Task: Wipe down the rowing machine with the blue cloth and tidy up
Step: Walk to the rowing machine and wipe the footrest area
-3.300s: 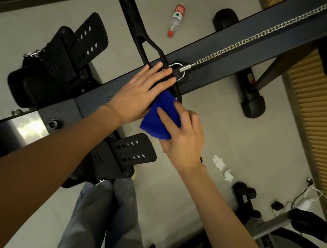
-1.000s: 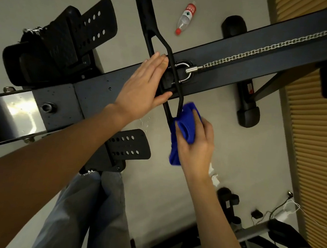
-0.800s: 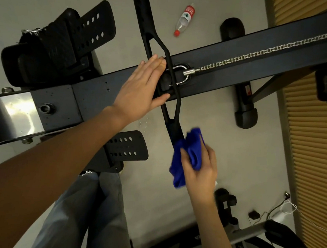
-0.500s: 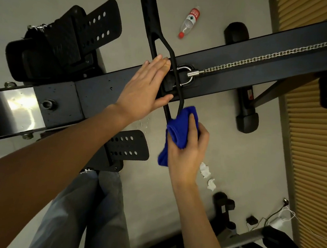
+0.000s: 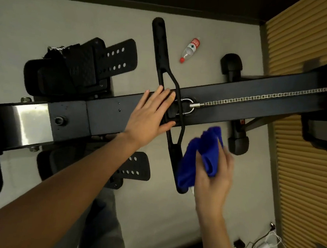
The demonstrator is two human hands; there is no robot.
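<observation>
The rowing machine's dark rail (image 5: 108,115) crosses the view from left to right, with a chain (image 5: 258,97) running to the right. The black pull handle (image 5: 162,69) lies across the rail. My left hand (image 5: 151,113) rests flat with straight fingers on the rail beside the handle's middle. My right hand (image 5: 212,172) grips the bunched blue cloth (image 5: 199,158) just right of the handle's near grip; the cloth touches that grip and hides part of it.
Two black footplates (image 5: 97,63) (image 5: 133,168) sit on either side of the rail. A small bottle with a red cap (image 5: 190,49) lies on the grey floor beyond. A ribbed wooden wall (image 5: 301,174) runs on the right. Cables (image 5: 262,247) lie at the lower right.
My right hand slid the cloth along the handle's near grip, away from the rail, then back, then away again. The left hand stayed flat on the rail. The view shifted slightly.
</observation>
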